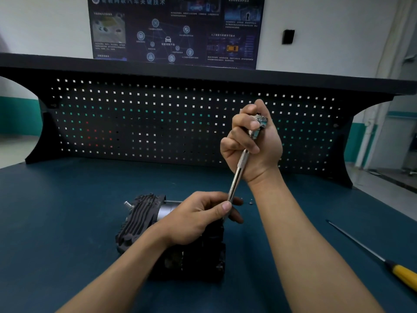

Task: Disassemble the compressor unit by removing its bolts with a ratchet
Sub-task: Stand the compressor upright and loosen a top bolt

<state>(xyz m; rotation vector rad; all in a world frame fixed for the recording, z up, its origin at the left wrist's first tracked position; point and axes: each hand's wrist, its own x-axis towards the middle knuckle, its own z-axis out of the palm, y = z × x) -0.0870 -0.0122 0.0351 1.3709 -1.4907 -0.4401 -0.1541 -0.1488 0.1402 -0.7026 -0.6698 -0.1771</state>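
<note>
**Heavy casting, slick steel**

Black finned cast-metal compressor unit point(137, 218) lying mid-bench on blue-green worktop point(67, 211); probably heavy, rigid, steady. Chrome steel ratchet point(239, 172) clenched at its head by right hand point(252, 143), lower end pinched by left hand point(198, 215) above the unit. Smooth, likely slippery; best gripped at the knurling.

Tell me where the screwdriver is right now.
Head view: the screwdriver lies on the bench at the far right, outside the right arm, yellow handle toward the near edge.
</note>
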